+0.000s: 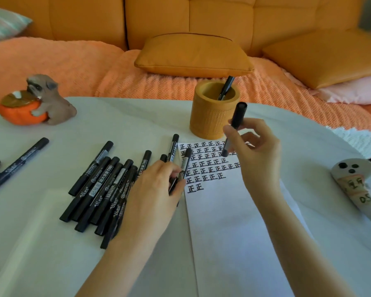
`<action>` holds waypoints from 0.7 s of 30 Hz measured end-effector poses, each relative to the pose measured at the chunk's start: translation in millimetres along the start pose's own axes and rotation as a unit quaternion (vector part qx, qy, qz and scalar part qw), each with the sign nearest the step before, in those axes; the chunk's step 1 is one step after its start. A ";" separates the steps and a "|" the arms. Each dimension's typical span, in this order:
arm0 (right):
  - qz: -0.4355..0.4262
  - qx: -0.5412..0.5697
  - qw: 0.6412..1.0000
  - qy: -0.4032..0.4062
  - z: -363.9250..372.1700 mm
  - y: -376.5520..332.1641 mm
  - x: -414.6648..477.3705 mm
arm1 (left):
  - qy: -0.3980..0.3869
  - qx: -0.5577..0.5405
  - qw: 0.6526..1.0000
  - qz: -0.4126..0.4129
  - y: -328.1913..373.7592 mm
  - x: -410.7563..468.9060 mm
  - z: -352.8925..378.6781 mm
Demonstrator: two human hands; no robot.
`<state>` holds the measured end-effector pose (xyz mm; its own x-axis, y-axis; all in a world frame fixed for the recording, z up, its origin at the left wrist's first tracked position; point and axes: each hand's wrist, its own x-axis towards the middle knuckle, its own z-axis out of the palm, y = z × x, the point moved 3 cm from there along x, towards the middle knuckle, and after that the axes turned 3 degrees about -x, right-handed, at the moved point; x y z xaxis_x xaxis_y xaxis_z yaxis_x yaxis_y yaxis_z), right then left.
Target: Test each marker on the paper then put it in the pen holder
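Two hands busy: right hand [257, 151] grips black marker [238, 115] beside bamboo pen holder [208, 121], left hand [152, 194] pinches pile marker [186, 161]; hasty drop may clip rim.

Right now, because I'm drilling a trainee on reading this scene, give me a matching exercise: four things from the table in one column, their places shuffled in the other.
Things
1. dog figurine
2. right-hand marker
3. left-hand marker
4. stored marker

Places
A. inside the pen holder, leaning on its rim
B. far left on the table
C. at the left edge of the paper, beside the marker pile
D. lifted over the written characters

Pairs: 1-B, 2-D, 3-C, 4-A
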<state>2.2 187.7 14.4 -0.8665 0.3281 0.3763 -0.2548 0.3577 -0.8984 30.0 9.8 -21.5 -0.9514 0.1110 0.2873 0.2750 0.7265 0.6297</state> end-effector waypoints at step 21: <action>-0.036 -0.312 0.949 0.014 35.7 11.3 117.0 | -0.051 0.026 0.998 -0.033 1.9 -0.2 14.8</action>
<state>-117.4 199.0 40.2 -0.8428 0.3026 0.4451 -0.0020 0.8252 -0.5648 28.7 21.3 -31.1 -0.9771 0.1288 0.1695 0.2064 0.7689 0.6051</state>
